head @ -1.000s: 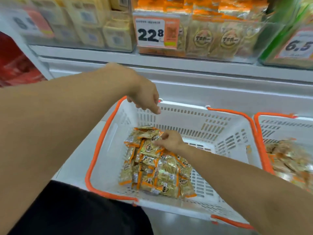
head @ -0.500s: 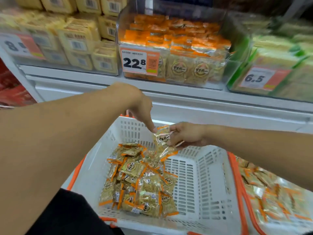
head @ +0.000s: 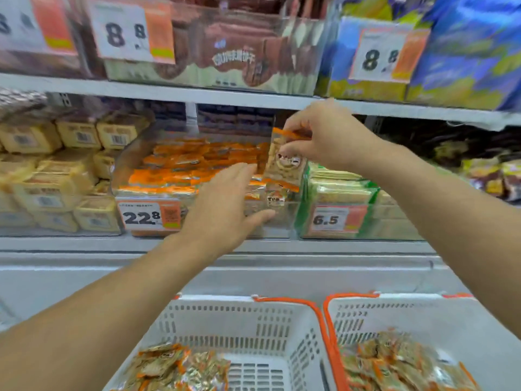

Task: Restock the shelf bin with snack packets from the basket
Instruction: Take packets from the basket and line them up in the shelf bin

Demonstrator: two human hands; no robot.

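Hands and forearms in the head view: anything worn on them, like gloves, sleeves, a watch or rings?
Nothing worn that shows. The left hand and right hand are both bare, with no gloves. Both forearms are uncovered right to the frame edge, so no sleeve or cuff appears. No watch, band or ring is visible, though motion blur could hide something small on the fingers.

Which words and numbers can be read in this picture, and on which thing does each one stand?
"8.8": price tag on the brown biscuit bin, top shelf.
"8.8": price tag on the blue bag bin.
"22.8": price tag on the orange snack packet bin.
"6.5": price tag on the green pack bin.
Far-left top tag: cut off and blurred.
Brown pack lettering, packet logos, barcodes: unreadable.
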